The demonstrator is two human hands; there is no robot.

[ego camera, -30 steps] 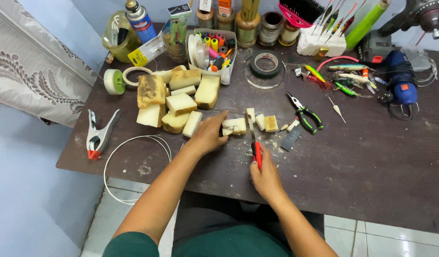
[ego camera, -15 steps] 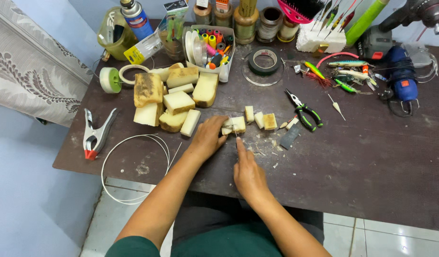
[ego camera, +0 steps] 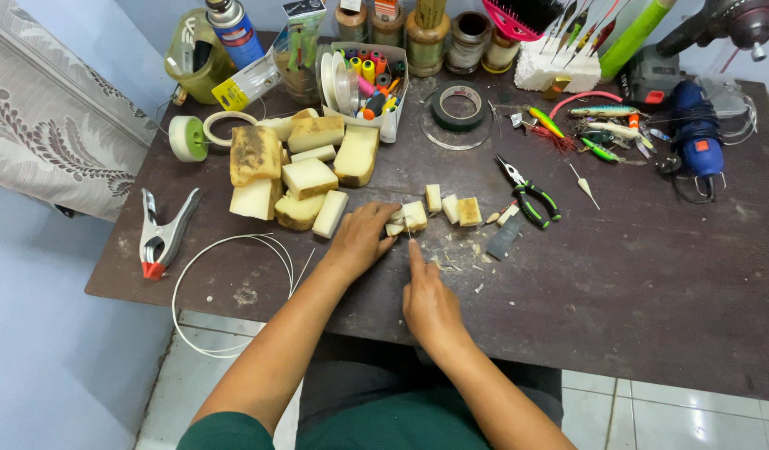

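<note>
My left hand (ego camera: 359,240) presses down on a small pale block (ego camera: 413,217) near the middle of the dark table (ego camera: 618,283). My right hand (ego camera: 430,304) sits just in front of it, index finger stretched forward along a thin cutter whose blade tip (ego camera: 408,231) meets the block. The cutter's handle is hidden under my palm. Three small cut pieces (ego camera: 451,207) lie just right of the block, with pale shavings (ego camera: 451,254) scattered in front of them.
A pile of larger pale blocks (ego camera: 305,175) lies left of my left hand. Green-handled pliers (ego camera: 530,196), a metal spring clamp (ego camera: 164,233), a white wire loop (ego camera: 203,279), black tape (ego camera: 459,104), fishing lures (ego camera: 601,133), a blue tool (ego camera: 693,137) and a box of spools (ego camera: 364,79) surround the work spot.
My right hand has moved left and forward, bringing the cutter from beside the cut pieces up to the block under my left hand. The left hand has stayed on the block.
</note>
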